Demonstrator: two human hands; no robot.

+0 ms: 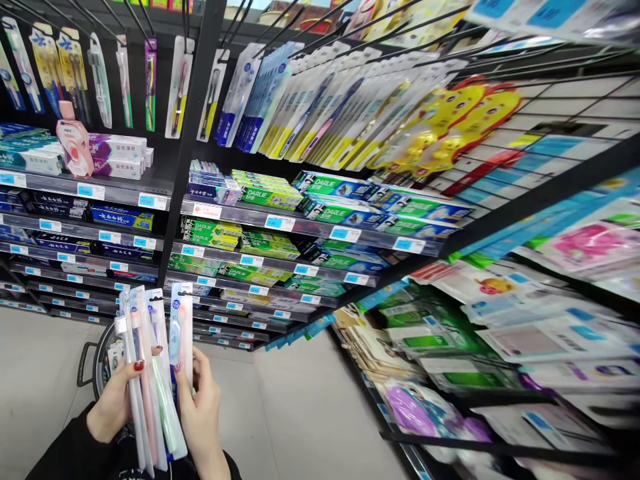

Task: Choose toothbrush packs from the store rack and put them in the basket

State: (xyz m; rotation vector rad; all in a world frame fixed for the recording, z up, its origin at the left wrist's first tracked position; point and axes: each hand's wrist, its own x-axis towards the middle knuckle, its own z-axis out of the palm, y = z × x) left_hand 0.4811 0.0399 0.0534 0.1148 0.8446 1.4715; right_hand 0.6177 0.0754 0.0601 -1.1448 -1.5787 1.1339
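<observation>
My left hand point(114, 402) is closed around a fan of several packaged toothbrushes point(148, 413) in clear and white wrappers, with white, pink and green handles showing. My right hand point(201, 405) grips one more packaged toothbrush point(182, 323), with a pale blue and pink pack, its thumb across the front. This pack stands upright just right of the fan, its lower end overlapped by the other packs. Both hands are low in the view, in front of my body.
Ahead, a shelf rack point(173, 167) holds toothpaste boxes point(270, 193) under hanging toothbrush packs point(320, 113). Behind my left hand is a dark basket point(103, 353) with a handle, partly hidden. Along the right side runs another rack with hanging packages point(440, 340). Grey floor point(295, 400) lies between the racks.
</observation>
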